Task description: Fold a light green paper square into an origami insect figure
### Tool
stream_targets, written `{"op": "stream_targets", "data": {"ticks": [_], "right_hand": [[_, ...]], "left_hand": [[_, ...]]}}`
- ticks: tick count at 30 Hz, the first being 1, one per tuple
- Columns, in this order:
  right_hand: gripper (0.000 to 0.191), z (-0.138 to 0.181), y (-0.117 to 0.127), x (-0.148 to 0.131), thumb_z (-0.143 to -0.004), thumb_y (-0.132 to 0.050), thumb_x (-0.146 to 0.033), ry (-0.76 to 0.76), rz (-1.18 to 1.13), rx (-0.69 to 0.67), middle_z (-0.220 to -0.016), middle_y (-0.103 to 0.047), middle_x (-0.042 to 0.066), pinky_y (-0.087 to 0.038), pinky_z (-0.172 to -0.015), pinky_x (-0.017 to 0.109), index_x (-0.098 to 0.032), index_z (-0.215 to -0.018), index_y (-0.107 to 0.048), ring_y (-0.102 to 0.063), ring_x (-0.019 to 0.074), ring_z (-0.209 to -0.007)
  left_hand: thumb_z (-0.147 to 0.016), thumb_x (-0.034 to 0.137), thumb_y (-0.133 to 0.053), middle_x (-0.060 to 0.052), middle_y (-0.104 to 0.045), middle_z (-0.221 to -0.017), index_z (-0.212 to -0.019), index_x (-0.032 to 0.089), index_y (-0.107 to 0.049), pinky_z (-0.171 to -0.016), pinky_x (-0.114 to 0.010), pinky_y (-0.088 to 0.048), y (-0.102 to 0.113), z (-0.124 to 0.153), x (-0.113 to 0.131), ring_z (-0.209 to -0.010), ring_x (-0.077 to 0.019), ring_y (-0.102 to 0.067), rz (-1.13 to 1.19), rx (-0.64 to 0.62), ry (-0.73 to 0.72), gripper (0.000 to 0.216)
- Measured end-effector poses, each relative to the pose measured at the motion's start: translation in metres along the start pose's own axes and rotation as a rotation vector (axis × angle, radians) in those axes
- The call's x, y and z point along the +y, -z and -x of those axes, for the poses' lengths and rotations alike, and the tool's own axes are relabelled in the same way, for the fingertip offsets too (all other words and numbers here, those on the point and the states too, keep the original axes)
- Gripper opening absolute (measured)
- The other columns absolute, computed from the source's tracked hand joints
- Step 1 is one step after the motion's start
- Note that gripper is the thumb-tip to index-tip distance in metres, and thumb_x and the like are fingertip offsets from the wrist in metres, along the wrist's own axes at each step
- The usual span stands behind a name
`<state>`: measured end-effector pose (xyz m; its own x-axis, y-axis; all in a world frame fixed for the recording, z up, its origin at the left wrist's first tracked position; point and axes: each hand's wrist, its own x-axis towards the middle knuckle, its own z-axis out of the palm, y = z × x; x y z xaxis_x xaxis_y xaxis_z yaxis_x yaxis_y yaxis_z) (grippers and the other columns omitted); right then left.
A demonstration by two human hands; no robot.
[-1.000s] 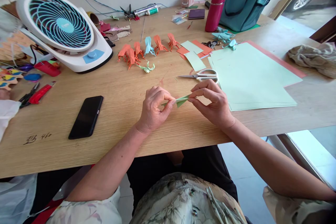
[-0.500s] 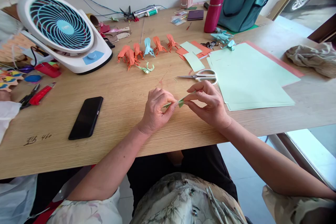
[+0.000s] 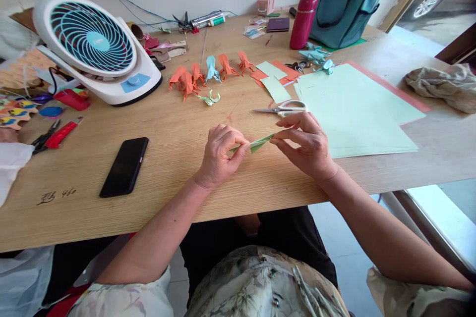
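A narrow piece of folded green paper (image 3: 260, 143) stretches between my two hands, just above the table's front part. My left hand (image 3: 223, 156) pinches its left end between thumb and forefinger. At the right end, my right hand (image 3: 305, 146) grips the tip with thumb and fingers. A small flap hangs below the strip near the middle; the ends are hidden in my fingers. Behind my right hand lie scissors (image 3: 282, 109) with white handles, touching the stack of light green sheets (image 3: 364, 119). Farther back stand orange folded paper figures (image 3: 225, 65), a blue one (image 3: 211, 68) and a green one (image 3: 208, 98).
A black phone (image 3: 124, 167) lies to the left, with a white fan (image 3: 139, 79) behind it. Red-handled cutters (image 3: 61, 133) sit near another person's sleeve (image 3: 13, 168). At the back right are a pink bottle (image 3: 303, 22), a teal bag (image 3: 342, 10) and a crumpled cloth (image 3: 444, 86).
My right hand has slid right along the folded paper, away from my left hand, so more of the strip shows. My left hand keeps its pinch. The view has shifted slightly.
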<state>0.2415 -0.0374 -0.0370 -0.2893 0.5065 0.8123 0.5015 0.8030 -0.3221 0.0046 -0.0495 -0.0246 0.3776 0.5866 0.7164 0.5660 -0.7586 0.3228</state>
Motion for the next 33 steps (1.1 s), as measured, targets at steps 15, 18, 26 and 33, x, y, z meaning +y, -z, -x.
{"op": "stream_targets", "data": {"ticks": [15, 18, 26, 33], "right_hand": [[0.024, -0.004, -0.001, -0.018, -0.091, -0.065, -0.041, -0.546, -0.473, -0.268, -0.075, -0.071, 0.003, -0.049, -0.069, 0.029, -0.018, -0.085, -0.071, -0.064, 0.0158, -0.073], [0.022, -0.003, -0.004, -0.02, -0.09, -0.067, -0.039, -0.536, -0.436, -0.295, -0.074, -0.071, 0.003, -0.047, -0.067, 0.028, -0.018, -0.084, -0.071, -0.063, 0.0155, -0.07], [0.027, -0.003, -0.011, -0.023, -0.089, -0.069, -0.044, -0.444, -0.445, -0.296, -0.07, -0.068, 0.001, -0.046, -0.064, 0.027, -0.018, -0.08, -0.071, -0.061, 0.0137, -0.065], [0.028, -0.005, -0.01, -0.026, -0.093, -0.065, -0.04, -0.369, -0.449, -0.301, -0.074, -0.07, 0.002, -0.046, -0.063, 0.026, -0.019, -0.076, -0.072, -0.062, 0.0128, -0.066]], "left_hand": [[-0.096, 0.026, -0.061, -0.001, -0.067, -0.08, -0.082, 0.02, -0.062, -0.077, -0.032, -0.05, -0.001, -0.002, 0.005, -0.078, -0.0157, -0.062, 0.21, 0.011, 0.124, 0.015], [-0.095, 0.029, -0.063, -0.002, -0.072, -0.085, -0.088, 0.021, -0.067, -0.081, -0.034, -0.048, -0.004, 0.0, 0.006, -0.084, -0.0171, -0.064, 0.149, -0.011, 0.094, 0.011], [-0.095, 0.029, -0.065, 0.0, -0.072, -0.085, -0.093, 0.023, -0.065, -0.079, -0.032, -0.046, -0.01, 0.003, 0.012, -0.081, -0.0159, -0.064, 0.123, 0.006, 0.056, 0.006], [-0.095, 0.025, -0.066, -0.001, -0.071, -0.085, -0.089, 0.022, -0.064, -0.08, -0.031, -0.048, -0.01, 0.001, 0.014, -0.083, -0.0158, -0.065, 0.158, 0.013, 0.064, 0.007]]}}
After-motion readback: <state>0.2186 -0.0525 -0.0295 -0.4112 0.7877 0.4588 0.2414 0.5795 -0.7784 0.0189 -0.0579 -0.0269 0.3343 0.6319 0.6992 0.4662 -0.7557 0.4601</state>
